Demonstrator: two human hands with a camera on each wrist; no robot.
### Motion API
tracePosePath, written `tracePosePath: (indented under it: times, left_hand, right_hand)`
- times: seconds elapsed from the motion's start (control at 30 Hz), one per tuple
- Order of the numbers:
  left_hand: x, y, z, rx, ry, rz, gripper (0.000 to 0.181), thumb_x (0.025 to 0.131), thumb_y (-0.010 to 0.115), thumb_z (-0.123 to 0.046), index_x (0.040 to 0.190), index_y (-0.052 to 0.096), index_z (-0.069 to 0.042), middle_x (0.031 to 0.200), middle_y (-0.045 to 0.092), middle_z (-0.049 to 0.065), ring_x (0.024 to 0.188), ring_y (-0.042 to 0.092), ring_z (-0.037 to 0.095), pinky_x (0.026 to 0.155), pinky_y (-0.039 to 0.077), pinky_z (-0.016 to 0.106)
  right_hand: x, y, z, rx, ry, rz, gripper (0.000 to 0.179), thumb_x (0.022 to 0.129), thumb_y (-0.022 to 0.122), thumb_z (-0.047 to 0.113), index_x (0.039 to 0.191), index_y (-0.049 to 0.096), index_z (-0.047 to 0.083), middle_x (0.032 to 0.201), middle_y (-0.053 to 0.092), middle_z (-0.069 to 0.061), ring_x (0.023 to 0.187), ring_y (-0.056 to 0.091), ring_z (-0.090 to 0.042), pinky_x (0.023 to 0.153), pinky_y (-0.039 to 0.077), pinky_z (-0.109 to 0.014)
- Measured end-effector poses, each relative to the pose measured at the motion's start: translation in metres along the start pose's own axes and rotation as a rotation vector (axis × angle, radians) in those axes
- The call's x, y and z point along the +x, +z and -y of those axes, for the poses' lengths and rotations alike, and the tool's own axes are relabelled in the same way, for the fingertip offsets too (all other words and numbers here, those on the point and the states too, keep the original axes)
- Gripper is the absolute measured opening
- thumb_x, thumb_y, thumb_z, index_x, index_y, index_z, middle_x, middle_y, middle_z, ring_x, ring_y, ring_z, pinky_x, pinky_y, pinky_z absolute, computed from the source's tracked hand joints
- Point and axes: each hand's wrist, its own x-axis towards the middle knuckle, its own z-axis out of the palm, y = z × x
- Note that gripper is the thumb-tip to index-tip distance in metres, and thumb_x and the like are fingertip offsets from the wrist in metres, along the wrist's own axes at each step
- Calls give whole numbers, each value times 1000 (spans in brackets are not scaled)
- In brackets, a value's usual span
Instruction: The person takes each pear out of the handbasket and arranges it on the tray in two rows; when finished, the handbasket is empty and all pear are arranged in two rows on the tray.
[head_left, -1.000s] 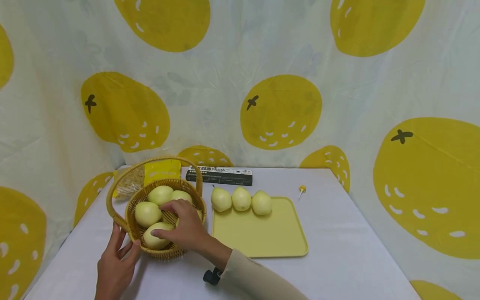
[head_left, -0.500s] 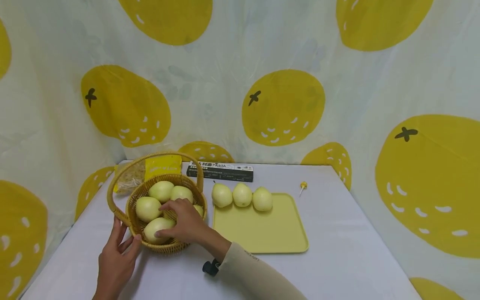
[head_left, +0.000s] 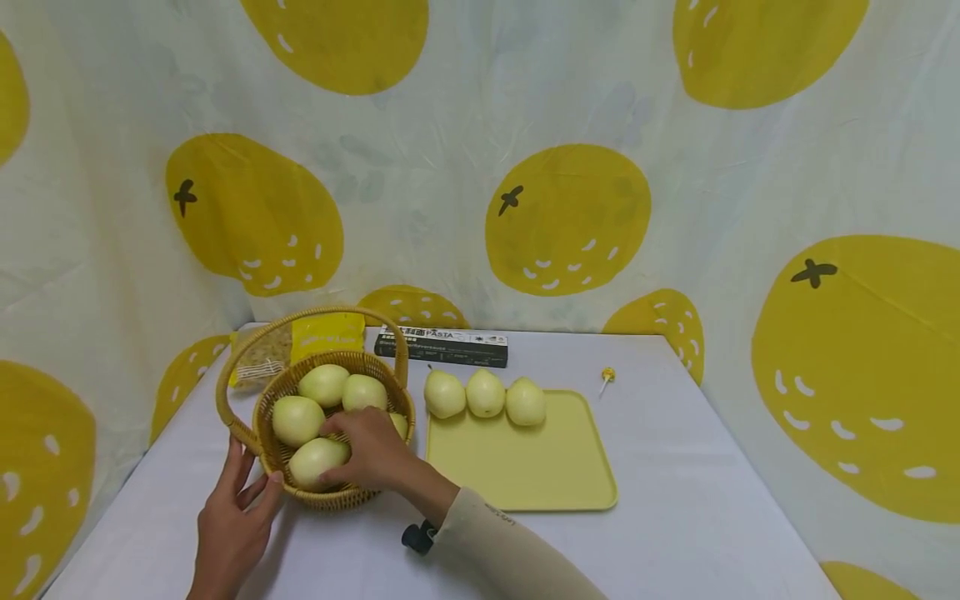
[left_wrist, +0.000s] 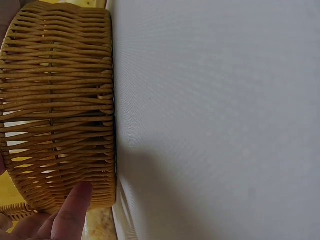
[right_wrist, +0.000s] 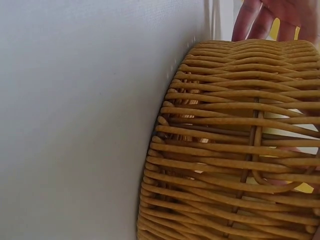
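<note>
A round wicker basket (head_left: 337,500) with a tall arched handle holds several pale yellow-green pears. My left hand (head_left: 232,525) grips its near left side, thumb at the rim and fingers along the outside; in the left wrist view a fingertip (left_wrist: 80,192) rests on the weave. My right hand (head_left: 375,454) reaches into the basket, fingers and thumb curled around the right end of the nearest pear (head_left: 315,464). The palm side and the other fingers are hidden. Close by lie a left pear (head_left: 297,420) and two farther pears, partly behind the hand.
A yellow tray (head_left: 525,471) lies right of the basket, with three pears (head_left: 486,393) lined up along its far left edge. Behind stand a black pasta box (head_left: 442,348) and a yellow food bag (head_left: 326,333). A lollipop (head_left: 608,376) lies at the far right.
My right hand has sunk slightly into the basket, its thumb shifting right across the nearest pear as thumb and fingers draw in. The left hand keeps its hold on the basket.
</note>
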Motion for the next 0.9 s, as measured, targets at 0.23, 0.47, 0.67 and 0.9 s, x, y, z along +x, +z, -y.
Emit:
tracePosePath:
  times: [0.23, 0.47, 0.67, 0.9]
  left_hand:
    - [-1, 1, -1, 9, 3, -3, 88, 109, 62, -30, 166, -3, -43, 175, 21, 4, 145, 53, 41, 78, 44, -10]
    - [-1, 2, 0, 7, 23, -24, 88, 108, 63, -29, 167, -1, -41, 174, 24, 5, 143, 53, 40, 80, 45, -9]
    - [-1, 2, -1, -3, 18, -21, 90, 108, 64, -26, 167, -1, -43, 174, 25, 6, 142, 54, 41, 79, 45, -10]
    - [0, 0, -1, 7, 2, -8, 91, 108, 64, -26, 168, -3, -41, 176, 19, 4, 145, 51, 44, 78, 44, -10]
  right_hand:
    - [1, -1, 3, -15, 23, 37, 50, 82, 92, 48, 122, 73, 26, 115, 74, 21, 109, 63, 1, 108, 43, -23]
    - [3, 5, 6, -72, 76, 67, 53, 80, 91, 57, 121, 69, 32, 111, 71, 27, 108, 63, 0, 112, 41, -26]
    - [5, 9, 6, -22, 116, 5, 49, 73, 93, 55, 111, 71, 35, 102, 69, 28, 100, 61, 4, 104, 44, -20]
    - [3, 6, 3, 226, 166, -82, 52, 72, 93, 46, 117, 70, 35, 110, 68, 23, 98, 59, 7, 85, 51, -12]
